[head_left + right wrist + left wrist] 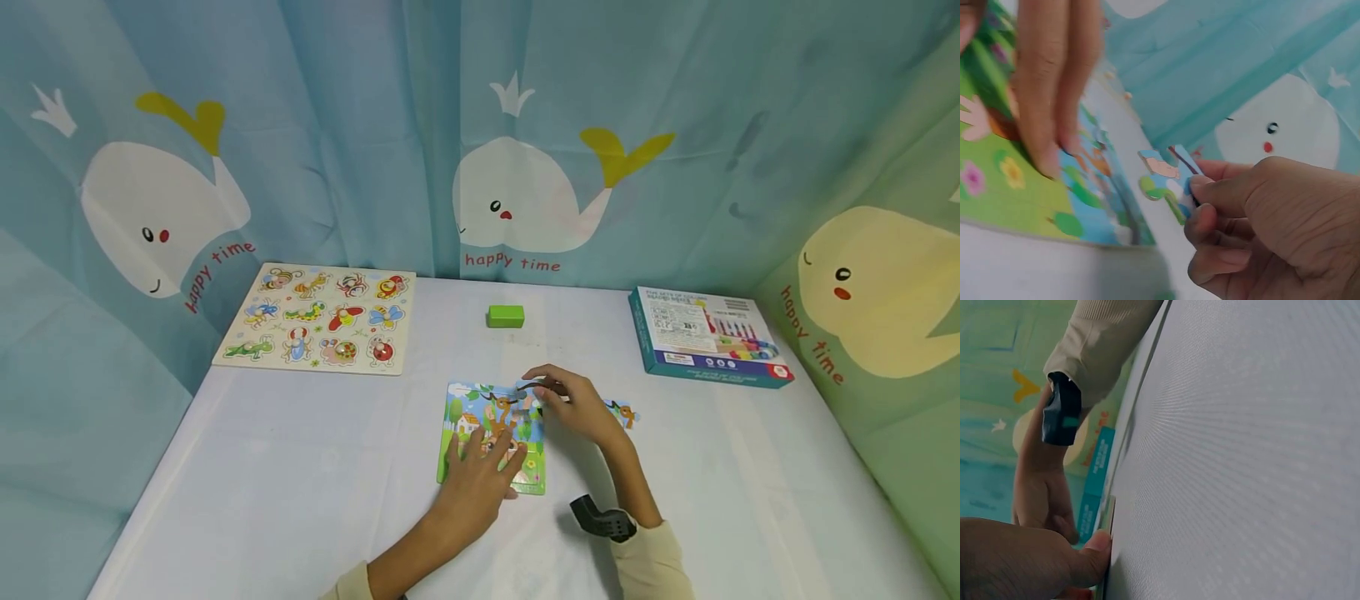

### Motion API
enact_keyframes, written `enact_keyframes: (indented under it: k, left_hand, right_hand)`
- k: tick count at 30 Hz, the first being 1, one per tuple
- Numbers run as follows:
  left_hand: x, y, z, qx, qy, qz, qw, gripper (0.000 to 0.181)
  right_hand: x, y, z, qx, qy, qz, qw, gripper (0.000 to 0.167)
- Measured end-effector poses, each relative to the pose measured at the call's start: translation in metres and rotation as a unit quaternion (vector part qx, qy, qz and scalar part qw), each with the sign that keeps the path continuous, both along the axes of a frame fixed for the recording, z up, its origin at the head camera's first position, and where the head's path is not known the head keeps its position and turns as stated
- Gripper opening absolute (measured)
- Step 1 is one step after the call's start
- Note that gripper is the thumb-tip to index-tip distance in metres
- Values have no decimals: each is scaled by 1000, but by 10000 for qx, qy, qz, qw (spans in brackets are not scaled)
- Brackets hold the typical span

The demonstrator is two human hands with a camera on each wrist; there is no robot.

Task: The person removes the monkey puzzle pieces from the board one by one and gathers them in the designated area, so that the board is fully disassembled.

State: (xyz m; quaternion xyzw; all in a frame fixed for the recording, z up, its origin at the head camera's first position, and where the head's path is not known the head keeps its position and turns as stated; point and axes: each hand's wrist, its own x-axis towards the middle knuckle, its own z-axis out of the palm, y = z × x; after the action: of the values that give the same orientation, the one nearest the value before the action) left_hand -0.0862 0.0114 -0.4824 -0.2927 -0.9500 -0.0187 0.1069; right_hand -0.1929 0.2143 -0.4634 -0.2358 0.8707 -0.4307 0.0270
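Observation:
A small jigsaw puzzle board [534,478] with a green meadow, a house and an animal picture lies on the white table. Spread across its lower part is my left hand [474,487], the fingertips resting on the picture. In the left wrist view its thumb [1094,553] touches the board's edge. My right hand [581,408] pinches a jigsaw piece [1166,175] between thumb and fingers at the board's upper right. Blue, green and a dark branch show on that piece. Another jigsaw piece [624,414] lies right of the board, partly behind the right hand.
At the back left lies a wooden peg puzzle [408,325] with insect pictures. A green block [506,317] sits behind the jigsaw board. To the back right is a flat teal box [712,337]. A whale-print curtain [360,150] encloses the table.

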Motion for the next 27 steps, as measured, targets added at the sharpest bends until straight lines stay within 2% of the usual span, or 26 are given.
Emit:
enact_keyframes:
  k: [6, 12, 16, 20, 23, 27]
  left_hand:
    - [1, -1, -1, 65, 26, -62, 10000, 59]
    - [1, 0, -2, 166, 115, -118, 9997, 62]
    - [0, 0, -2, 203, 85, -122, 9997, 63]
    - [0, 1, -2, 211, 53, -116, 9997, 61]
    - [0, 0, -2, 192, 57, -94, 9998, 62]
    - [0, 0, -2, 177, 135, -91, 9997, 62]
  right_hand:
    - [1, 25, 9, -164, 72, -762, 9969, 24]
    - [7, 65, 18, -328, -32, -1687, 9851, 25]
    - [14, 94, 21, -45, -127, -2269, 9738, 30]
    - [22, 119, 25, 327, -408, -2741, 9603, 36]
    - [27, 134, 25, 609, -570, -2951, 9518, 39]
    - [33, 150, 18, 914, -788, -3040, 9450, 41]
